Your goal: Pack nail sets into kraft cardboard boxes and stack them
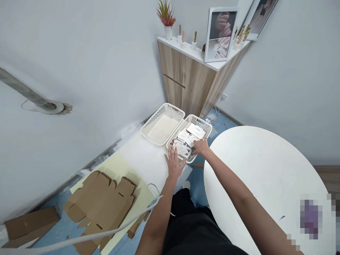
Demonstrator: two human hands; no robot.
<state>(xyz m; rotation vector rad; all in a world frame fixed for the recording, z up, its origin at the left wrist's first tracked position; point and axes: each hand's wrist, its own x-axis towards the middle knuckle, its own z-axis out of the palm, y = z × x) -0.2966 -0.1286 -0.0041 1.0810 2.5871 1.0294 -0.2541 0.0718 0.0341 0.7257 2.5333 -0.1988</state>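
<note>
In front of me a white plastic basket [170, 141] with perforated sides holds a pile of printed cards [183, 150] and small packets. One thicker white card or small box [196, 131] lies on top near the far end. My left hand [175, 164] is open, fingers spread, its fingertips at the basket's near left rim. Across the right rim reaches my right hand [202, 146], its bent fingers apart over the cards. I see nothing lifted in it; some fingertips are hard to make out. A second white basket [162, 124], empty, stands just left of the filled one.
Both baskets stand on a low pale surface [140, 159]. Flattened brown cardboard [106, 198] lies nearer on the left, with a pale cable [111, 232] crossing in front. A round white table [255, 170] is at right. Behind stands a wooden cabinet [186, 71] bearing bottles and a picture frame [220, 35].
</note>
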